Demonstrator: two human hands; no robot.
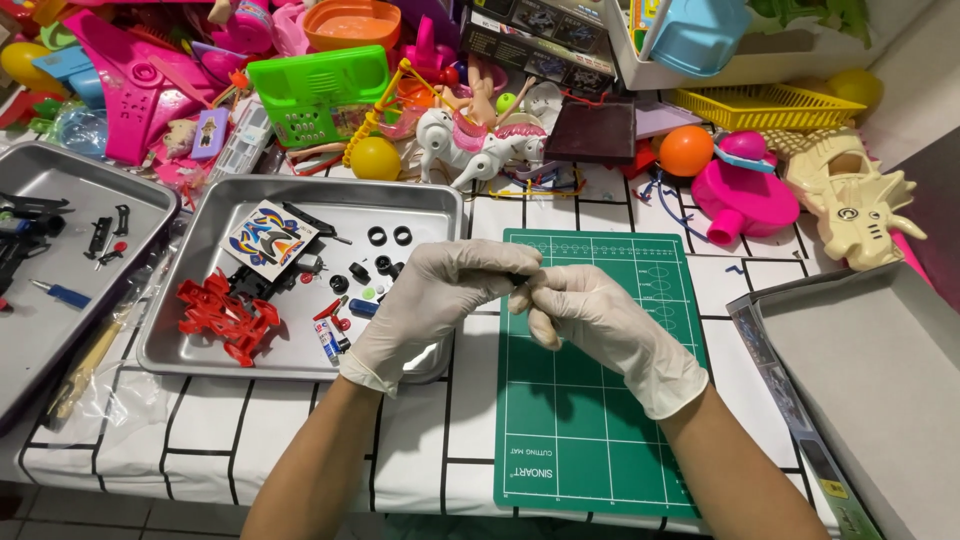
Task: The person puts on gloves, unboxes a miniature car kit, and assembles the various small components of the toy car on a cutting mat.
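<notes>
Both my hands wear white gloves and meet above the top left corner of the green cutting mat [600, 420]. My left hand [440, 295] and my right hand [590, 320] pinch a small dark part [522, 284] between their fingertips; most of it is hidden by the fingers. Just left of my hands stands a metal tray [290, 200] holding a red plastic parts frame [225, 315], a sticker sheet [268, 240], small black tyres [388, 236] and other tiny pieces.
A second metal tray [40, 310] with black parts and a blue-handled tool sits at far left. Toys crowd the back: a white toy horse [475, 145], an orange ball [685, 150], a pink paddle [745, 195], a yellow basket [765, 105]. A grey box lid [870, 370] lies at right.
</notes>
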